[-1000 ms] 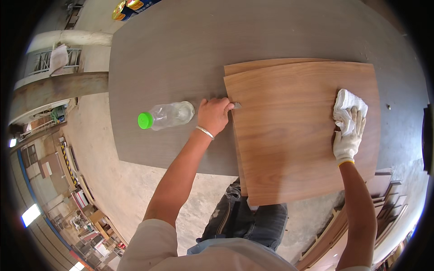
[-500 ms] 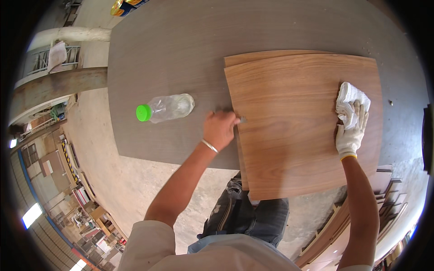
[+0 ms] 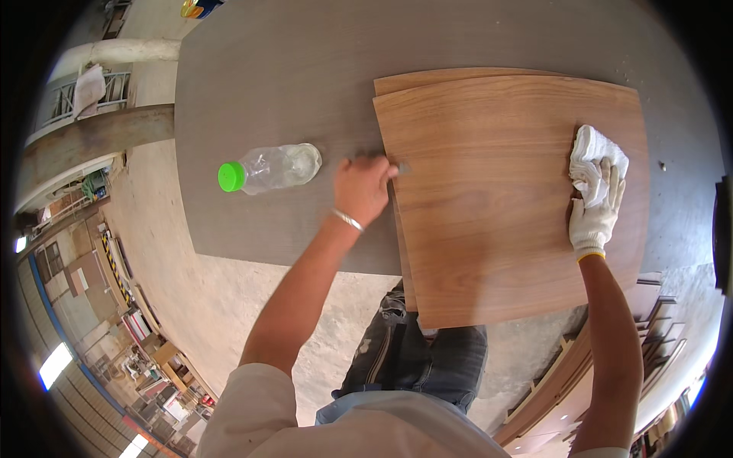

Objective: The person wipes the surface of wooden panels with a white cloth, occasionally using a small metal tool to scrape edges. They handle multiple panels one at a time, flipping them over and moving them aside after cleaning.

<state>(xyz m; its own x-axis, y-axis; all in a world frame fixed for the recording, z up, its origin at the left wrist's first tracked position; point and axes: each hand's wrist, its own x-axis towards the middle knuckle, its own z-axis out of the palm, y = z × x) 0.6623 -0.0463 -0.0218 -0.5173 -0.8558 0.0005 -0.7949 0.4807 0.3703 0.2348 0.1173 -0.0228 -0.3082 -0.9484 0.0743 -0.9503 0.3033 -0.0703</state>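
Observation:
A wood-grain board (image 3: pixel 496 198) lies on another similar board (image 3: pixel 427 79), slightly askew, and its near end overhangs the table edge. At its left edge my bare left hand (image 3: pixel 362 187) is closed on a small flat grey piece (image 3: pixel 403 168), held against the board's rim. Motion blurs that piece, so its exact kind is unclear. My right hand (image 3: pixel 597 210), in a white knit glove, presses a folded white cloth (image 3: pixel 594 149) down on the board's right part. Left of my left hand, a clear plastic bottle (image 3: pixel 276 169) with a green cap lies on its side.
The large grey-brown table (image 3: pixel 282 84) carries the boards and the bottle. Stacked panels (image 3: pixel 553 389) stand at the lower right by the floor. A metal beam (image 3: pixel 103 131) and a pale pipe (image 3: pixel 114 55) run to the table's left. Shelving and boxes line the far left.
My left hand has slid a little farther away from me along the board's left edge with the grey piece. The cloth and my right hand keep their place on the board. The view has shifted slightly.

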